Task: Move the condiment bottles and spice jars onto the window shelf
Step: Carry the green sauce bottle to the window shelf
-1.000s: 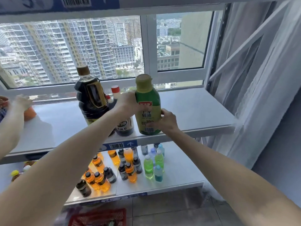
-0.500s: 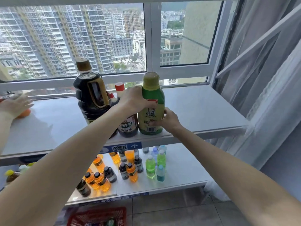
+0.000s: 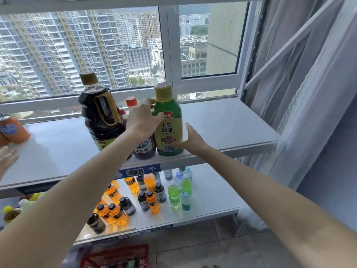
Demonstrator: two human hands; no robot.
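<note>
Green oyster sauce bottle (image 3: 169,124) stands upright on the window shelf (image 3: 222,128), close to its front edge, touching or just beside the dark vinegar bottle (image 3: 144,149) at its 9 o'clock. Large soy sauce jug (image 3: 100,115) sits further toward 9 o'clock; a red-capped bottle (image 3: 131,102) stands behind, mostly hidden.

Left hand (image 3: 144,120): fingers loosely spread against the green bottle's shoulder, thumb near the neck. I cannot tell whether it grips or only touches. Right hand (image 3: 190,140): fingers straight and relaxed, fingertips at the lower label, palm just off the bottle at its 3 o'clock. Neither hand looks to be bearing weight.

Judgement: I read this as the release end of a placement, the bottle down and steady on its base. The window shelf carries four bottles so far.

Orange cans (image 3: 13,130) sit at the shelf's far 9 o'clock end, with another person's hand (image 3: 7,159) near them, fingers open. Lower shelf (image 3: 212,200) holds many small bottles (image 3: 152,198), orange, dark, green and blue. Red basket (image 3: 116,256) at 6 o'clock on the floor; contents blurred.

Next move, as I judge it: both hands clear without nudging the green bottle, given how near the edge it stands, then down to fetch the next condiment. Bare shelf lies toward 3 o'clock.
</note>
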